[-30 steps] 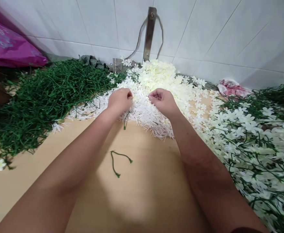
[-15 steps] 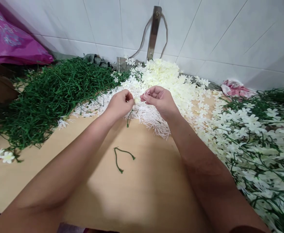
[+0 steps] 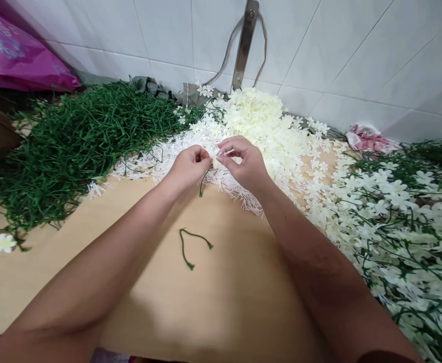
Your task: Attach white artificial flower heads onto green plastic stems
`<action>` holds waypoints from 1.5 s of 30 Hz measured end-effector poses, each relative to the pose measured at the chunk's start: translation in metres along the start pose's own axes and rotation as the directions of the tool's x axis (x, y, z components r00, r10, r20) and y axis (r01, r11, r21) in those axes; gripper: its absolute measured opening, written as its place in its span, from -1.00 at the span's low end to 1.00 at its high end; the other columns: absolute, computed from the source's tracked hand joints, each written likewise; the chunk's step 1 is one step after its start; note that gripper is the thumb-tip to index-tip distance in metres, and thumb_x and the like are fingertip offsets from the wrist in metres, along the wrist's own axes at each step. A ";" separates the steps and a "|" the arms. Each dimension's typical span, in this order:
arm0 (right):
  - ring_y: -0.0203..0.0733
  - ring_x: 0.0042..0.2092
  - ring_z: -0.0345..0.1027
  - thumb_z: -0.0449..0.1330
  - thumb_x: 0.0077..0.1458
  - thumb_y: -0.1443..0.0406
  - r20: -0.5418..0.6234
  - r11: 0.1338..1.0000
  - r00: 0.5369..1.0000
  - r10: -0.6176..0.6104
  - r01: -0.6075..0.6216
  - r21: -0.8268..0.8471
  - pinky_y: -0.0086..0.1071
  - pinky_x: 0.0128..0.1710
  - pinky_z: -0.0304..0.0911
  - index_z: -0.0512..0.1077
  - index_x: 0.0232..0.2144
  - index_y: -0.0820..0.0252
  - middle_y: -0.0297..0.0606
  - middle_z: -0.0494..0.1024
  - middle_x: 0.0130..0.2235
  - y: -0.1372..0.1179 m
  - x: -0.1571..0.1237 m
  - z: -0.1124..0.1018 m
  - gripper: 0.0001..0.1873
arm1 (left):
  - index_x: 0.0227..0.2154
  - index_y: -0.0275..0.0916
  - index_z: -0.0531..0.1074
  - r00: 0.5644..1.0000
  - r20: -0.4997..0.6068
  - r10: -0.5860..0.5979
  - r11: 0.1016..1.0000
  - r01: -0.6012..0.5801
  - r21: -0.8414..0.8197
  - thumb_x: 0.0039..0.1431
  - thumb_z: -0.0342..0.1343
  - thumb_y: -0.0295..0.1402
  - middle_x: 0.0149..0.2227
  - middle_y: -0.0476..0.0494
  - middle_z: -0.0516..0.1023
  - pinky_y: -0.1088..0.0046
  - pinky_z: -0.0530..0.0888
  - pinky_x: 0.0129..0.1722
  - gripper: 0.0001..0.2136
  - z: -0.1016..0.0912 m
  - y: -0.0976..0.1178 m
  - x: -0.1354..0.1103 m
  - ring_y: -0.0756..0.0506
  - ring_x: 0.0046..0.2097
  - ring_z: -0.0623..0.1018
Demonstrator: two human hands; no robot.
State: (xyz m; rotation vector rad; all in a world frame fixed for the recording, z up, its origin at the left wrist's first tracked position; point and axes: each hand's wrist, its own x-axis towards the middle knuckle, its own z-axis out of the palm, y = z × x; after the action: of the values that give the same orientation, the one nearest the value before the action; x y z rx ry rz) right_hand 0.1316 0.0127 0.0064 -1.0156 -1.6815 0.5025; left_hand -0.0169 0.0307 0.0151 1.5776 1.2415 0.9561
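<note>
Magenta bag (image 3: 22, 58) hides its contents; left fingers (image 3: 205, 163) pinch a pale flower (image 3: 215, 164).

place: craft workspace; home or workshop unclear
wall (image 3: 341, 45): tiled, white
table (image 3: 239, 282): heaped green stems (image 3: 103, 131), white flowers (image 3: 256, 113)
</note>
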 end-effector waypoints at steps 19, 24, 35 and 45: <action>-0.29 -0.30 0.36 0.19 -0.07 0.37 0.040 0.987 0.991 0.126 -0.129 0.096 -0.31 -0.27 0.33 0.38 -0.50 0.21 -0.30 0.47 -0.38 0.013 -0.004 0.005 -0.98 | -0.55 -0.30 0.30 0.990 0.122 0.072 0.997 -0.071 -0.013 -0.01 0.05 -0.55 -0.57 0.08 0.27 0.51 0.13 -0.46 -0.91 -0.004 0.004 -0.002 0.09 -0.51 0.21; -0.27 -0.24 0.37 0.23 -0.13 0.34 0.025 0.962 0.983 0.183 -0.184 0.201 -0.32 -0.28 0.32 0.38 -0.52 0.22 -0.26 0.49 -0.30 0.012 -0.001 0.003 -0.93 | -0.55 -0.29 0.30 0.982 0.167 0.091 0.995 -0.081 -0.063 -0.01 0.05 -0.54 -0.58 0.09 0.25 0.51 0.11 -0.47 -0.92 -0.009 0.002 0.002 0.09 -0.52 0.19; -0.33 -0.36 0.26 0.18 -0.09 0.37 0.057 0.986 0.990 0.129 -0.135 0.101 -0.39 -0.39 0.22 0.34 -0.53 0.20 -0.35 0.38 -0.44 0.011 -0.002 0.006 -0.94 | -0.54 -0.29 0.32 0.979 0.180 0.092 0.994 -0.079 -0.079 -0.04 0.08 -0.49 -0.56 0.06 0.28 0.49 0.14 -0.43 -0.95 -0.010 -0.001 0.002 0.08 -0.50 0.21; -0.38 -0.47 0.19 0.20 -0.08 0.38 0.105 0.977 0.981 0.161 -0.173 0.120 -0.39 -0.44 0.16 0.30 -0.54 0.19 -0.39 0.35 -0.51 0.011 -0.001 0.003 -0.89 | -0.49 -0.30 0.35 0.987 0.154 0.040 0.984 -0.012 -0.178 0.03 0.09 -0.46 -0.51 0.01 0.39 0.50 0.28 -0.38 -0.95 -0.011 0.004 0.001 0.06 -0.45 0.37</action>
State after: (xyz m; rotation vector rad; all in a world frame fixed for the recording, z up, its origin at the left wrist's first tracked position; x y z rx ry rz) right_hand 0.1330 0.0183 -0.0037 -1.0571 -1.6312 0.7712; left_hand -0.0261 0.0332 0.0229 1.5019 1.0008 0.9135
